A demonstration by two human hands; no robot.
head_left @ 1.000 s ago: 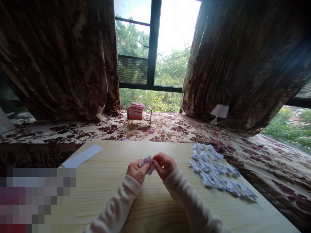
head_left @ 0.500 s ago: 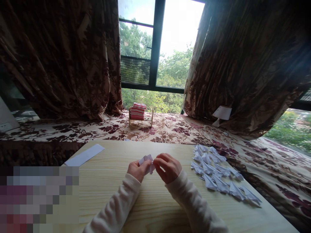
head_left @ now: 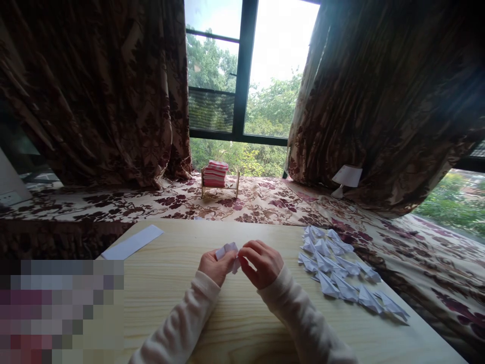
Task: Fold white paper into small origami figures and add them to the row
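Note:
A small piece of folded white paper [head_left: 226, 248] is held above the middle of the pale wooden table [head_left: 162, 303]. My left hand [head_left: 215, 267] is closed on it, the thumb pressing on top. My right hand [head_left: 262, 263] pinches the paper's right edge between thumb and fingertips; the fingers cover part of that edge. To the right lie several folded white paper pieces [head_left: 328, 260] with pointed ends, grouped in loose rows. A flat strip of white paper [head_left: 133, 242] rests near the table's far left edge.
Behind the table is a ledge covered in floral cloth [head_left: 265, 202]. On it stand a small wooden rack [head_left: 238, 183] with folded pink-and-white cloths [head_left: 215, 174] and a white lamp [head_left: 347, 176]. Dark patterned curtains [head_left: 113, 101] flank the window. A blurred patch hides the lower left.
Both hands stay in nearly the same place on the folded paper. The paper's right part has shifted slightly between the fingers. Nothing has been let go.

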